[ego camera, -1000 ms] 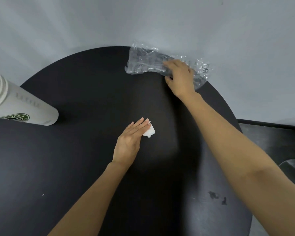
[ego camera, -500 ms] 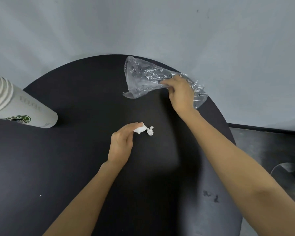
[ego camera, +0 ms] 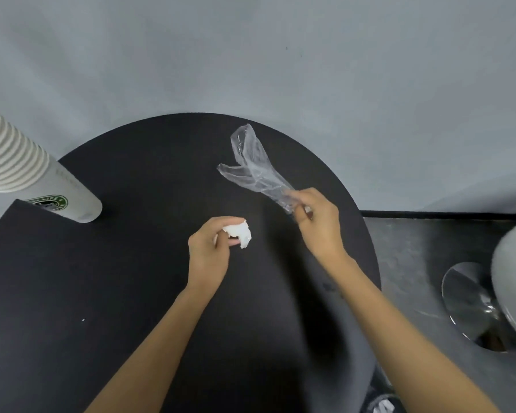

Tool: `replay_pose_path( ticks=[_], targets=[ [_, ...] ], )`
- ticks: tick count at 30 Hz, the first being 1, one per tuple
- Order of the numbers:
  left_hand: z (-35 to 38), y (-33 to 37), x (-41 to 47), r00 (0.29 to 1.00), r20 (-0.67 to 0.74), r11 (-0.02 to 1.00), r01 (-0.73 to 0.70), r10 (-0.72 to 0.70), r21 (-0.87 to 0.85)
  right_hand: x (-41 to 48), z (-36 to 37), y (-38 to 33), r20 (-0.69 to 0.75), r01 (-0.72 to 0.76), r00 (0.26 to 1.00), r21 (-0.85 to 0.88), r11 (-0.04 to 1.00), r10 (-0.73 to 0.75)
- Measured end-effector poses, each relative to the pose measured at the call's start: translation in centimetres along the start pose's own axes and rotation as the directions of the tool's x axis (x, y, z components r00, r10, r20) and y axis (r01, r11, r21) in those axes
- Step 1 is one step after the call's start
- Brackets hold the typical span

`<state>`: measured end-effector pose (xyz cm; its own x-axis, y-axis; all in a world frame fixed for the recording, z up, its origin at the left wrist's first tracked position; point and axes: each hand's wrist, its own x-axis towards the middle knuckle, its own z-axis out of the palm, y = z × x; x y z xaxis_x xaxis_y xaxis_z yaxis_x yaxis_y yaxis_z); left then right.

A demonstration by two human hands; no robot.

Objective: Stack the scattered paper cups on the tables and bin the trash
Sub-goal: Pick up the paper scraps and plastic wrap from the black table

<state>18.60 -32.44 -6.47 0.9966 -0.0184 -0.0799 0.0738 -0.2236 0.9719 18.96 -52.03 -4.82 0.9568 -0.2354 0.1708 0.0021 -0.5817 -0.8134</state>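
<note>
1. Surface: a round black table [ego camera: 131, 293] with a matte top fills the lower view. Its far edge curves close to a plain grey wall [ego camera: 280, 70].
2. Marks on the top: one white speck [ego camera: 83, 319] toward the near-left, and a faint dark smudge [ego camera: 329, 286] by the right edge.
3. Stack of paper cups [ego camera: 27, 174]: white, nested many deep, with its base on the table at the far-left edge. The outermost cup carries a round green logo [ego camera: 49, 203]. The stack is well apart from both hands.
4. Left hand [ego camera: 209, 251]: over the table's centre, with fingers curled and thumb and fingertips pinching a crumpled white tissue [ego camera: 239, 232]. The tissue is lifted with the hand; whether it clears the top cannot be told.
5. Right hand [ego camera: 319, 225]: toward the right edge, clenched round the gathered end of a clear plastic bag [ego camera: 252, 168]. The loose end of the bag fans out toward the far edge. Whether it touches the top cannot be told.
6. Room, right of the table: dark grey floor [ego camera: 414, 263], with a black skirting strip [ego camera: 444, 215] where the floor meets the wall.
7. On that floor is a round chrome base [ego camera: 465, 299], partly covered by a pale grey rounded form [ego camera: 513, 278] at the frame's right edge; what this form is remains unclear.
</note>
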Motion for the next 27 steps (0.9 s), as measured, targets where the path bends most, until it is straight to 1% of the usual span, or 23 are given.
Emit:
replay_pose_path(
  ticks=[2,6,9,11,16,19,22,27],
  targets=[
    [0.4,0.8,-1.4,1.000,0.021,1.000,0.023,-0.023,-0.016,-2.7,-0.8,-0.8,-0.016,-0.037,0.999,0.045,0.998,0.037],
    [0.6,1.9,-4.7,0.995,0.101,0.999,0.002,0.002,-0.035,-8.0,-2.5,-2.6,-0.046,-0.125,0.990,0.118,0.985,0.131],
    [0.5,2.4,-7.5,0.986,0.168,0.998,0.030,-0.019,-0.063,-12.1,-3.8,-3.8,-0.085,-0.165,0.980,0.142,0.976,0.178],
    [0.6,3.0,-9.7,0.973,0.233,0.997,0.026,-0.007,-0.078,-15.0,-4.5,-4.3,-0.116,-0.170,0.975,0.153,0.974,0.189],
    [1.6,3.6,-15.4,0.913,0.401,0.996,-0.051,0.077,-0.074,-22.3,-6.4,-4.4,-0.224,-0.232,0.941,0.115,0.966,0.253],
    [2.6,2.9,-17.8,0.871,0.479,0.994,-0.088,0.106,-0.059,-26.8,-8.1,-3.2,-0.309,-0.290,0.892,0.166,0.942,0.329],
    [4.2,2.5,-20.6,0.822,0.556,0.992,-0.116,0.124,-0.049,-31.5,-10.4,-1.9,-0.406,-0.361,0.824,0.160,0.919,0.395],
    [8.7,0.8,-24.7,0.713,0.687,0.984,-0.178,0.138,-0.012,-38.6,-14.7,-0.3,-0.549,-0.464,0.685,0.178,0.868,0.479]
  ],
)
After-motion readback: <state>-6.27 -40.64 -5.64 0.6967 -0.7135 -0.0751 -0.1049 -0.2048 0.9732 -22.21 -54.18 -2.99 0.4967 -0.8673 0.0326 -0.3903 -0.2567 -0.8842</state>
